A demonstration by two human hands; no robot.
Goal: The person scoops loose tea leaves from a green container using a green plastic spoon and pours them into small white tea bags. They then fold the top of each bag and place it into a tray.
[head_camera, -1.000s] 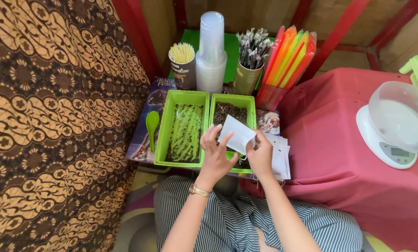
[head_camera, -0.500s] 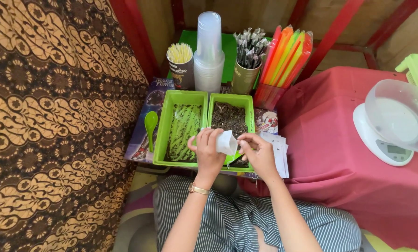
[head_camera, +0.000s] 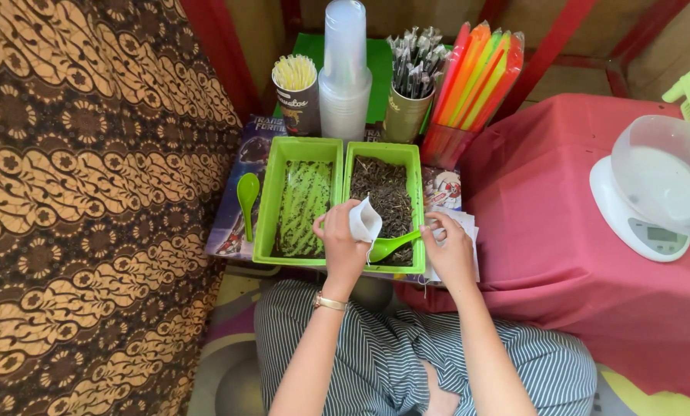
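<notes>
paper pouch and spoon over the dark tray

the left hand point(head_camera: 341, 246) grasps a small white paper pouch point(head_camera: 364, 219) above the near end of the right green tray point(head_camera: 418, 202), which holds dark dried strands. the right hand point(head_camera: 450, 248) pinches the handle of a green spoon point(head_camera: 391, 245), its bowl just below the pouch. the left green tray point(head_camera: 269, 202) holds green strips; another green spoon point(head_camera: 247, 200) lies beside it.

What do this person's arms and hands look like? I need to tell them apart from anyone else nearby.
Both forearms are bare, with no sleeves or gloves in view. The left hand has a slim gold-coloured wristband at the wrist. The right hand shows nothing worn on it or its wrist.
</notes>
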